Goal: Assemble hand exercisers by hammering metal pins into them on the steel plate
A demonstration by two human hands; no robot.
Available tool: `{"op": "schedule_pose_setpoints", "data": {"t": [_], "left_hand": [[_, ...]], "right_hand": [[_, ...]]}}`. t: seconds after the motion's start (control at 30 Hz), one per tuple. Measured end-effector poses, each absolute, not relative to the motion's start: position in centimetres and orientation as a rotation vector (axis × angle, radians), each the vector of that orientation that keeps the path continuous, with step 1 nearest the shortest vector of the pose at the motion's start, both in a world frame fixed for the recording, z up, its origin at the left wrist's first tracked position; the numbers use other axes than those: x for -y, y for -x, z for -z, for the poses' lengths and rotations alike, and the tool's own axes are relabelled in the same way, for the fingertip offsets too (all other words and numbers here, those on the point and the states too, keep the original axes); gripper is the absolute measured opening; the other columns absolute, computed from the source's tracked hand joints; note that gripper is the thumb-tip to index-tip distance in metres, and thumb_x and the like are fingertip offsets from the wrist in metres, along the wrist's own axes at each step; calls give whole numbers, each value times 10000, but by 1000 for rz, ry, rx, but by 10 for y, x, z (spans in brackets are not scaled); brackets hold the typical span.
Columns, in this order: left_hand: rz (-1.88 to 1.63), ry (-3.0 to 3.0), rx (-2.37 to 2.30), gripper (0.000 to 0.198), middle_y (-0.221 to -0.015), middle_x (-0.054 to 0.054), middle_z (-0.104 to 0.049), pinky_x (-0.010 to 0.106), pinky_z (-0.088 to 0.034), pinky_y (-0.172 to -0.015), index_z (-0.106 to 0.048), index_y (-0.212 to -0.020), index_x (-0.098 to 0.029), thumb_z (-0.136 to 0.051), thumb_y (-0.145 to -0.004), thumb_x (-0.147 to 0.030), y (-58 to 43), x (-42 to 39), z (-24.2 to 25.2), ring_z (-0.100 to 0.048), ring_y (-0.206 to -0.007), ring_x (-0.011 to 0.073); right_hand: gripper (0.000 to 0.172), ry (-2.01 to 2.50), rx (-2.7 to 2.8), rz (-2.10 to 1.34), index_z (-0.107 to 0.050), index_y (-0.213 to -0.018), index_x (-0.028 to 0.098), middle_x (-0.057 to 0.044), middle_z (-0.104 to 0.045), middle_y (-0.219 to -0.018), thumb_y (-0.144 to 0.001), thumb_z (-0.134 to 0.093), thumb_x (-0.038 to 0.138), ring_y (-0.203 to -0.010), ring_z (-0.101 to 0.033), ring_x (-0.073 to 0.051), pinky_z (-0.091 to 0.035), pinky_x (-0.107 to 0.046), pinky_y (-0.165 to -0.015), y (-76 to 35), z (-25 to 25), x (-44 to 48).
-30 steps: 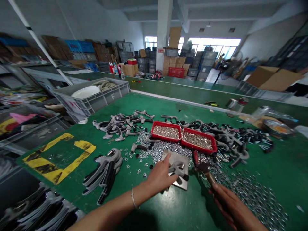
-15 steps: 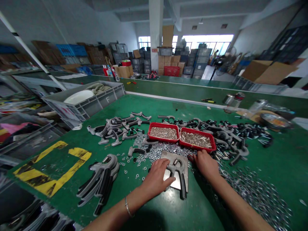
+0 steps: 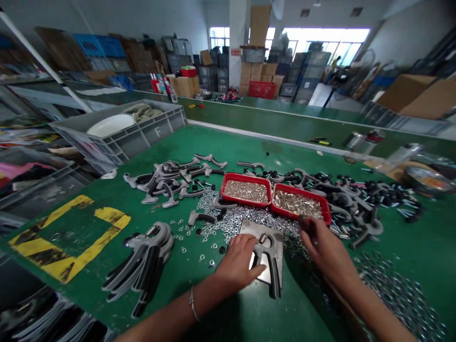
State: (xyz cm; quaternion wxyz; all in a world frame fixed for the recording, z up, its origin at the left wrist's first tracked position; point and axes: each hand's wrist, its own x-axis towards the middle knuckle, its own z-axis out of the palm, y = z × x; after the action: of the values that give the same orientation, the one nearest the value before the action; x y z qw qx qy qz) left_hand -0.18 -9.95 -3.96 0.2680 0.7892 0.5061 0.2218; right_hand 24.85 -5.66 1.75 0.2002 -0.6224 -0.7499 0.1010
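A grey and black hand-grip exerciser (image 3: 273, 266) with a metal spring at its top lies on a square metal plate (image 3: 245, 229). My left hand (image 3: 239, 261) is over its left handle, fingers curled around it and thumb across the plate; that handle is mostly hidden. Off the table, right of the plate and in front of the right red tray (image 3: 329, 216), my right hand (image 3: 326, 244) pinches a small dark round piece (image 3: 302, 221). Several finished-looking hand-grip exercisers (image 3: 147, 266) lie stacked at the left.
Another red tray (image 3: 245, 204) holds tiny metal parts. Loose nuts (image 3: 204, 209) spread around the trays, and rings (image 3: 402, 289) lie at the right. Grey handles (image 3: 167, 183) and black-headed bolts (image 3: 384, 190) are heaped behind. A grey crate (image 3: 149, 135) stands at the back left.
My right hand has lifted from beside the plate and moved right, with a small dark piece now showing at its fingertips. My left hand stays on the exerciser. The view has tilted slightly down.
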Motion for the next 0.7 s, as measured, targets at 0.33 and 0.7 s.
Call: {"op": "schedule_pose_setpoints", "data": {"t": [0.33,0.7], "left_hand": [[-674,-2148,-1366,570,-1273,117,-512,468,-341,-1068,-461,-1299,-182,-680,-804,-362,0,101,44,-442,-1201,294],[-721,-2166,-1364,561,-1251,129,-524,462,-355,-1055,-456,-1287,-164,-682,-802,-333,-1,103,45,-456,-1185,294]], "right_hand": [[292,1479,1300,-1007,-475,-933,256,-50,-742,-819,-943,-453,547,-557,-674,-208,-549,-329,-521,-186,25,77],[298,1476,1319,-1021,-488,-941,261,-57,-745,-807,-938,-462,559,-620,-693,-235,-561,-352,-571,-177,31,75]]}}
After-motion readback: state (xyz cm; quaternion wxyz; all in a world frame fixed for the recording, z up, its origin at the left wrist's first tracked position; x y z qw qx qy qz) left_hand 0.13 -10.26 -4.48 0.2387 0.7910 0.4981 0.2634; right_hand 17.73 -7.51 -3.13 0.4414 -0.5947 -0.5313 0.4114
